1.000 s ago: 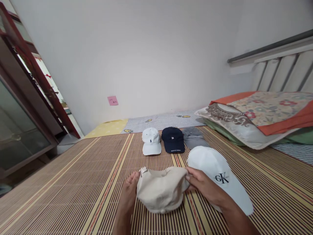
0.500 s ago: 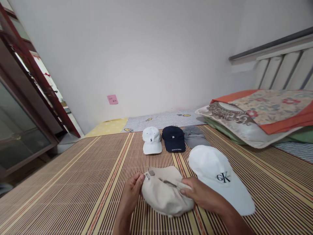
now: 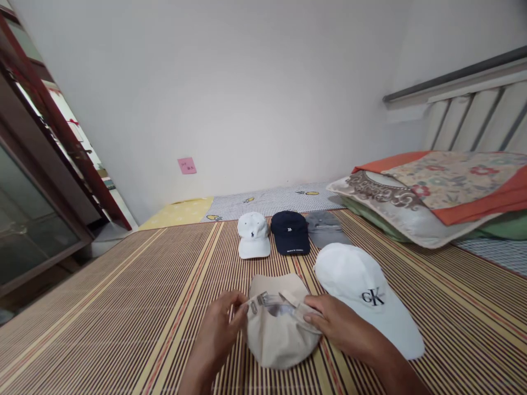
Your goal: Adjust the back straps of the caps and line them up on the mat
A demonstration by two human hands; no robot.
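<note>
A beige cap [image 3: 282, 343] lies on the striped mat [image 3: 135, 307], its brim pointing away from me and its back strap opening facing up. My left hand [image 3: 224, 321] pinches the cap's left edge beside a metal buckle. On the other side, my right hand [image 3: 329, 321] grips the strap end between thumb and fingers. Just right of it rests a large white cap [image 3: 349, 274] with black letters. Farther back stand a small white cap [image 3: 253, 233], a navy cap [image 3: 290, 233] and a grey cap [image 3: 327, 227] in a row.
Folded bedding and a cushion [image 3: 382, 203] are piled at the right by the radiator [image 3: 473, 118]. A pink note [image 3: 186, 165] is on the wall. A yellow cloth [image 3: 177, 211] lies at the mat's far edge, and a glass-fronted cabinet [image 3: 33, 208] stands at the left.
The beige cap's back opening is spread wider and shows more of its inside. My left hand has shifted slightly right along with the cap's edge. The view has turned a little.
</note>
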